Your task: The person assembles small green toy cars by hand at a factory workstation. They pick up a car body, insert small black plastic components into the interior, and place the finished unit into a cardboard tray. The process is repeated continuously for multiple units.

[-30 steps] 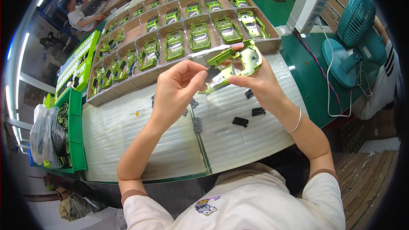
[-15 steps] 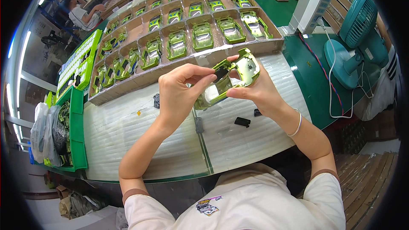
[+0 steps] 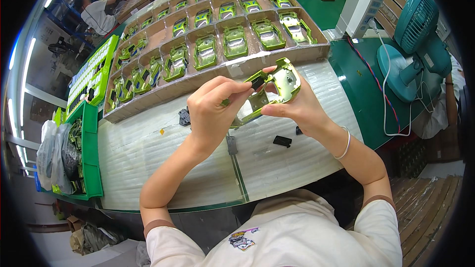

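My right hand (image 3: pixel 308 110) grips a lime-green toy car body shell (image 3: pixel 289 82) with its pale inner side turned up. Thumb and fingers clasp its right end. At the shell's far-left side, my left hand (image 3: pixel 213 108) pinches a small black plastic part (image 3: pixel 258 82) between thumb and fingertips. The part touches the shell's edge; how it sits there is partly hidden by my fingers. Below the hands, a flat black piece (image 3: pixel 282 141) lies on the white foam mat (image 3: pixel 316 155), and another black piece (image 3: pixel 299 130) shows beside my right wrist.
A divided cardboard tray (image 3: pixel 208 71) of green car shells spans the far side. Left stand a green crate (image 3: pixel 91 158) with plastic bags and a light-green rack (image 3: pixel 91 76). A teal fan (image 3: pixel 413 44), power strip (image 3: pixel 368 7) and cables are right. A dark lump (image 3: pixel 184 117) lies left.
My left hand has shifted slightly right and its wrist has turned, the black part moving with it. The shell has tilted a little. At the far left, another person's arm has risen.
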The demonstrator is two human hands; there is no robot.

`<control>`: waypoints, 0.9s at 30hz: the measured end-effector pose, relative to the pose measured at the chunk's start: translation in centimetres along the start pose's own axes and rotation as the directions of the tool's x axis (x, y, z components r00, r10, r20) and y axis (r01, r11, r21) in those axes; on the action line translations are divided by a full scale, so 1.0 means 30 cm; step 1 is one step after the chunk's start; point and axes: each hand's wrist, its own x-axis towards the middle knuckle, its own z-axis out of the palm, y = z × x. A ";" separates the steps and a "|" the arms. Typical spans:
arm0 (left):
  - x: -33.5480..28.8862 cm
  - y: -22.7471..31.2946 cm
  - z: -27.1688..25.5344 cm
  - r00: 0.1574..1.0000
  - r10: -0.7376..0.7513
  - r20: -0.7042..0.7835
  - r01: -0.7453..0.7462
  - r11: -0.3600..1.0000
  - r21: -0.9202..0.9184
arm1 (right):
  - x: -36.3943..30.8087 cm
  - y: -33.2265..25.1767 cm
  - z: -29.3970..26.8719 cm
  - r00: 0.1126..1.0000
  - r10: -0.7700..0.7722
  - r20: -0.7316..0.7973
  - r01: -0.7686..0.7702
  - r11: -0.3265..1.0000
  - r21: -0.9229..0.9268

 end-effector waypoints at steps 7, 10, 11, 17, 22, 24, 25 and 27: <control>0.019 0.011 -0.031 0.997 -0.039 0.060 0.040 0.999 -0.018 | 0.003 -0.008 0.002 0.999 -0.050 0.009 0.050 0.997 -0.056; 0.044 0.018 -0.069 0.989 -0.130 0.066 0.138 0.979 -0.153 | 0.015 -0.005 -0.010 0.985 -0.174 0.019 0.175 0.984 -0.045; 0.053 0.023 -0.083 0.968 -0.211 0.136 0.236 0.950 -0.206 | 0.021 -0.006 -0.018 0.978 -0.208 0.000 0.207 0.977 -0.053; 0.027 -0.004 -0.065 0.713 -0.362 0.600 0.531 0.838 -0.125 | 0.045 -0.029 -0.072 0.962 -0.242 -0.130 0.239 0.970 -0.035; -0.049 -0.028 0.043 0.684 -0.347 0.642 0.439 0.898 0.018 | 0.048 -0.031 -0.082 0.951 -0.295 -0.089 0.296 0.955 -0.002; -0.059 -0.026 0.048 0.710 -0.292 0.641 0.353 0.935 0.035 | 0.046 -0.036 -0.078 0.954 -0.294 -0.065 0.294 0.956 -0.010; -0.066 -0.030 0.052 0.722 -0.255 0.644 0.311 0.950 0.027 | 0.046 -0.039 -0.078 0.955 -0.294 -0.049 0.294 0.956 -0.013; -0.073 -0.039 0.053 0.745 -0.182 0.642 0.225 0.974 0.014 | 0.045 -0.051 -0.089 0.955 -0.292 -0.045 0.289 0.956 -0.056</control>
